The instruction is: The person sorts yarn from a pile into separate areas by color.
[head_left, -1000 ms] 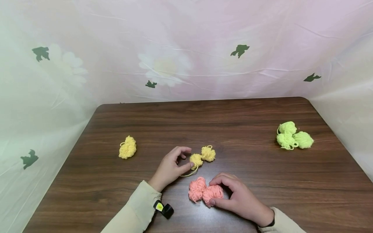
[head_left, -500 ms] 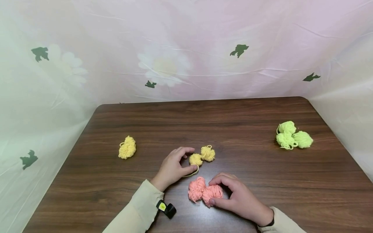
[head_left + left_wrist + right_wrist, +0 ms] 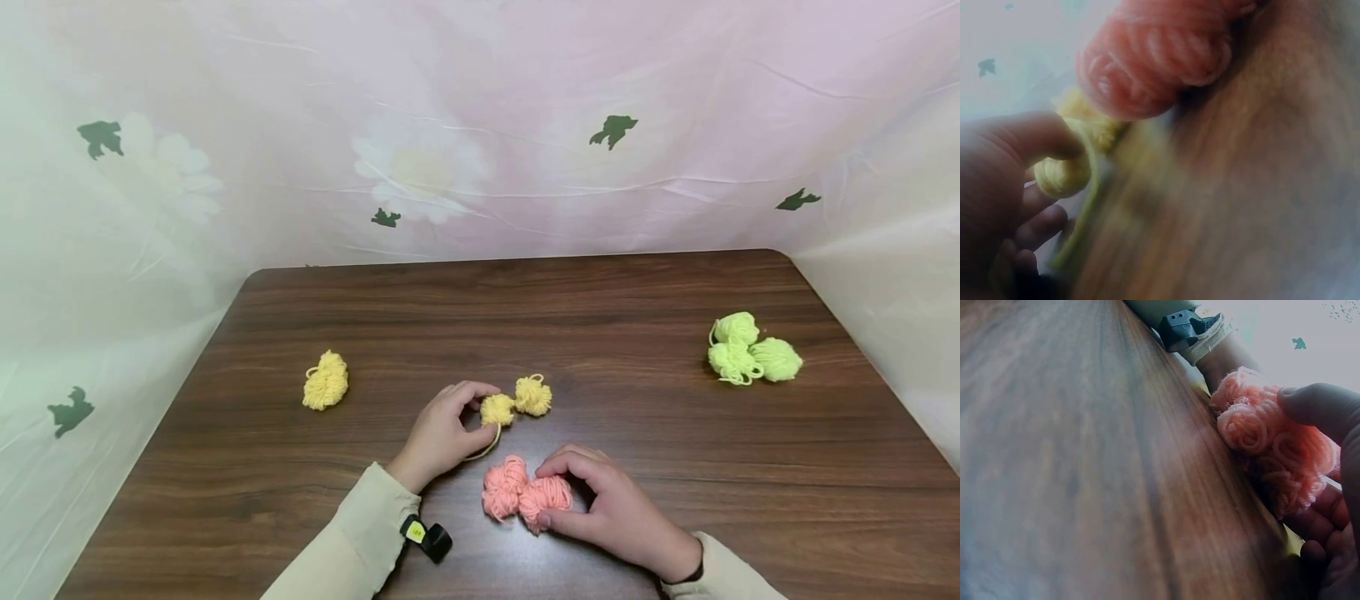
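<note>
My left hand (image 3: 446, 429) holds a small yellow yarn ball (image 3: 497, 410) between thumb and fingers. A loose strand trails from this ball past the thumb, plain in the left wrist view. Close on its right sits another yellow yarn ball (image 3: 533, 395). Nearer the front, my right hand (image 3: 611, 508) grips a pink yarn ball (image 3: 545, 500), thumb on the near side and fingers on the far side. A second pink yarn ball (image 3: 505, 488) lies against its left side. The right wrist view shows the thumb pressing the pink yarn (image 3: 1288, 447).
A yellow yarn bundle (image 3: 326, 381) lies alone on the left of the brown wooden table (image 3: 637, 317). Several light green yarn balls (image 3: 776, 359) are grouped at the right. A flowered cloth (image 3: 480, 100) hangs behind the table and along its sides.
My left hand first reached slightly right around the yellow yarn ball; the ball has since shifted a little left with the thumb. My right hand and the pink balls have stayed in place.
</note>
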